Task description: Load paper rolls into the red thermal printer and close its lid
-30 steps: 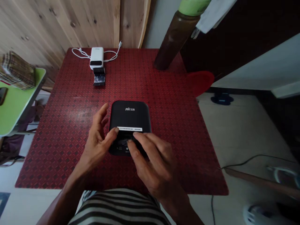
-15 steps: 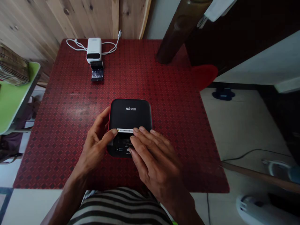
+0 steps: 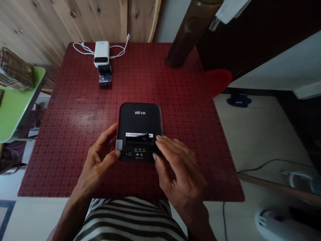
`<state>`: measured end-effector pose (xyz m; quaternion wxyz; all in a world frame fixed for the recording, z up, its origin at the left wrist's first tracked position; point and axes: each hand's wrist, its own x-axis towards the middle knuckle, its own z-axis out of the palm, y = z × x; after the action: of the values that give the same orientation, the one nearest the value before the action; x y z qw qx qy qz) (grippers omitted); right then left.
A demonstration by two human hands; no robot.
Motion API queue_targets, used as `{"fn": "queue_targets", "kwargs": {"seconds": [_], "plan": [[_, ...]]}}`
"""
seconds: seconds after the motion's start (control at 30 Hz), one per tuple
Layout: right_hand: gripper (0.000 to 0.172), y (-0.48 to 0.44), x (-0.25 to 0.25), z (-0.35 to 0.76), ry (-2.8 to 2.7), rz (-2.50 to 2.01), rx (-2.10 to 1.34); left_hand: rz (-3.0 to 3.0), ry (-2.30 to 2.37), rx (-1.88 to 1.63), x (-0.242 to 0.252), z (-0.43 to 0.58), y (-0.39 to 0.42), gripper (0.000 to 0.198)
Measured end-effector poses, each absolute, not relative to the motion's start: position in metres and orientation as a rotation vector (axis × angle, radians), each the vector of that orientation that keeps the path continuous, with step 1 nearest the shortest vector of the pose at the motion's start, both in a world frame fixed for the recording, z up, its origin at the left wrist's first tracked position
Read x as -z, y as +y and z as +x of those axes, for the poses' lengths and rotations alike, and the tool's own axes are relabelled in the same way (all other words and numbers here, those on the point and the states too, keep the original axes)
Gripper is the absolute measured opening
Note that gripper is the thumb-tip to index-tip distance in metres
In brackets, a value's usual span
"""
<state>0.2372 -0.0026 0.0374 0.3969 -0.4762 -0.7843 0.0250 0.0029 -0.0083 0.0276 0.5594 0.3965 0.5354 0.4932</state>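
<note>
the black printer [image 3: 139, 117] sits on the red counter [image 3: 62, 134], the open left hand [image 3: 99, 164] beside it near a grey tab [image 3: 119, 144], the open right hand [image 3: 179, 170] resting on its front edge, apparently steadying it without gripping.

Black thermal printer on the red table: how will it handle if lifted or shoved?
The black thermal printer is probably rigid: its rounded shell shows no flex under the left hand and right hand. Low and wide, it seems unlikely to tip when pushed. The smooth top may be slippery, so a grip on its sides looks safer.
</note>
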Motion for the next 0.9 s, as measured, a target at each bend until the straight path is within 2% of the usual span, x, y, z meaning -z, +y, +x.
{"fn": "queue_targets", "kwargs": {"seconds": [0.4,0.9], "plan": [[0.023,-0.007,-0.034,0.244,-1.92,-1.193,-0.035,0.934,1.295,-1.174,-0.032,0.011,-0.009,0.056],[0.027,-0.001,-0.032,0.245,-1.912,-1.183,-0.052,0.864,1.309,-1.179,-0.032,0.015,-0.009,0.057]]}}
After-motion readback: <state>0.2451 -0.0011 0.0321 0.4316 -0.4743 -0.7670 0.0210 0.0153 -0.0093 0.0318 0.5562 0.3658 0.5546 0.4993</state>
